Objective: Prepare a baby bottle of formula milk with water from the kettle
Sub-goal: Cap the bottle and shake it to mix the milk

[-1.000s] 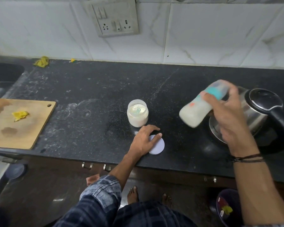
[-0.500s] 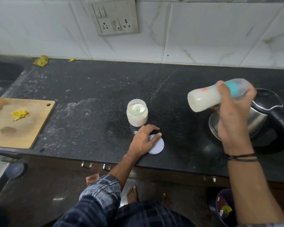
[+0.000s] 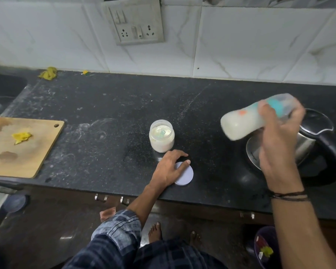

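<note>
the light is soft and a bit dim. the white wall (image 3: 241, 45) is brightest. the dark counter (image 3: 105, 113) has small shiny spots by the kettle (image 3: 322, 136). the bottle (image 3: 241, 127) and right hand (image 3: 277, 144) look smeary. lines bend at the edges.

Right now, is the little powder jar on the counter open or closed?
Open. The jar is uncovered, white powder showing inside, and its lid lies flat on the counter beside it, under the left hand.
</note>
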A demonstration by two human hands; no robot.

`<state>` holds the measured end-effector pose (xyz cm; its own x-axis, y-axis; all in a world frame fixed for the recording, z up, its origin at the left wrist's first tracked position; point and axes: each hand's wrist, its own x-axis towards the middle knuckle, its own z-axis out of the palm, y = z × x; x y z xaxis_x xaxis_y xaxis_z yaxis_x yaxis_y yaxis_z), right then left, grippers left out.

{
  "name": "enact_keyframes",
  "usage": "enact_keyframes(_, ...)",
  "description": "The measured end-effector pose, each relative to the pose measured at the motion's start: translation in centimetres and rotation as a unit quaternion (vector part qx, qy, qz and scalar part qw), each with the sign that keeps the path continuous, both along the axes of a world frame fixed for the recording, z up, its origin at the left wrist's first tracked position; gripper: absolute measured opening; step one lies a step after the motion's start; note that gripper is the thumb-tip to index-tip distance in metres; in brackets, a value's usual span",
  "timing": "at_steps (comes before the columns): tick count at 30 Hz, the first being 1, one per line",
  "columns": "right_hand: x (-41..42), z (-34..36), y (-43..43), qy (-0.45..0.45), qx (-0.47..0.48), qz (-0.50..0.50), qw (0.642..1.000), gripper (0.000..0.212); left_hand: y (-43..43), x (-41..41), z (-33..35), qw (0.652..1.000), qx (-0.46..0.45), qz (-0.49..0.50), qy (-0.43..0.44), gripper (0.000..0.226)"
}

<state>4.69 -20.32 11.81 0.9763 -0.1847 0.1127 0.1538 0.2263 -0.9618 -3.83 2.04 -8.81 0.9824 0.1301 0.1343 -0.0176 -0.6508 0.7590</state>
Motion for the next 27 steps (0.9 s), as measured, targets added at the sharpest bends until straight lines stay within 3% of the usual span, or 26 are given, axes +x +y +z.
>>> enact_keyframes(2, 0.1, 0.0, 0.4, 0.023, 0.016, -0.020, 0.999, 0.067, -0.1, -0.1, 0.1, 1.000, 0.000, 0.002, 0.002, 0.034)
enact_keyframes(5, -0.1, -0.6, 0.5, 0.060, -0.077, 0.100, 0.990, 0.063, 0.0, -0.2, 0.1, 1.000, -0.003, -0.002, 0.003, 0.036)
enact_keyframes(10, 0.2, 0.4, 0.0, 0.020, 0.027, -0.045, 0.998, 0.061, -0.1, -0.2, 0.3, 1.000, -0.005, 0.000, 0.005, 0.033)
enact_keyframes(13, 0.5, -0.1, 0.1, 0.047, -0.081, 0.044, 0.995, 0.051, -0.1, -0.2, 0.1, 1.000, -0.001, 0.002, -0.004, 0.031)
enact_keyframes(15, 0.3, 0.4, 0.0, 0.038, -0.071, 0.045, 0.996, 0.056, 0.0, -0.1, 0.1, 1.000, -0.002, -0.001, -0.003, 0.030)
enact_keyframes(18, 0.6, 0.9, 0.0, 0.015, -0.012, -0.029, 0.999, 0.065, -0.1, 0.0, 0.1, 1.000, -0.004, 0.007, -0.002, 0.032)
enact_keyframes(22, 0.4, -0.2, 0.3, 0.045, -0.094, 0.065, 0.992, 0.054, -0.1, -0.2, 0.1, 1.000, -0.003, 0.001, -0.002, 0.035)
enact_keyframes(27, 0.4, 0.7, 0.6, 0.013, 0.012, -0.046, 0.999, 0.070, -0.1, -0.1, 0.2, 1.000, -0.003, 0.005, 0.002, 0.035)
